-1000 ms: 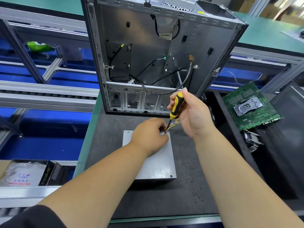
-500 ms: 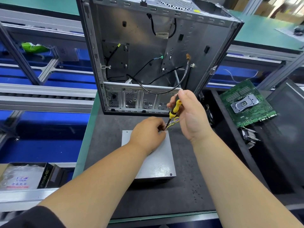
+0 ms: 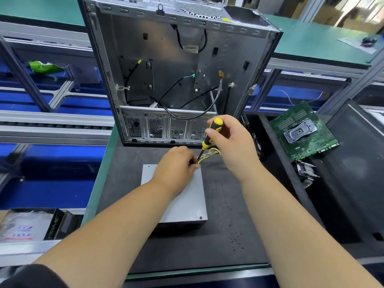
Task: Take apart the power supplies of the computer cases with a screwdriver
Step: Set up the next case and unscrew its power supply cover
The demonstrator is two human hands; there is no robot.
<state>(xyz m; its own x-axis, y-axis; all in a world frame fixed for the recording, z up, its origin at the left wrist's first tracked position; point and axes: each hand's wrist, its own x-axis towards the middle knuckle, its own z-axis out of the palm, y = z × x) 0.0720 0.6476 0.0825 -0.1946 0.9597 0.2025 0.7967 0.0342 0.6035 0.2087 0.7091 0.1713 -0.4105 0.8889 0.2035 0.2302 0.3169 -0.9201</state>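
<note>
Presently we find the power supply (image 3: 182,196), a plain grey metal box, lying flat on the dark tabletop (image 3: 228,225) at the centre of the frame, outside the computer case (image 3: 166,65) that stands open and upright behind it. We judge the removal from the case complete: the case interior holds only loose black cables and bare metal.

The left hand (image 3: 176,167) rests on the far top edge of the box, its grip curled at the bundle of yellow wires (image 3: 209,154) that leaves the box there; we cannot tell whether it pinches the wires or merely steadies the lid. The right hand (image 3: 230,142) has its grip clenched round the yellow-and-black screwdriver (image 3: 209,134), whose shaft slants down toward the far right corner of the box, beside the left fingertips. The tip is hidden, so we cannot confirm that it sits in a screw.

One screw remains visible in the near right corner of the lid (image 3: 200,217). We therefore judge the opening of the box barely begun, with the cover not yet lifted. A green motherboard (image 3: 303,132) lies at the right of the frame.
</note>
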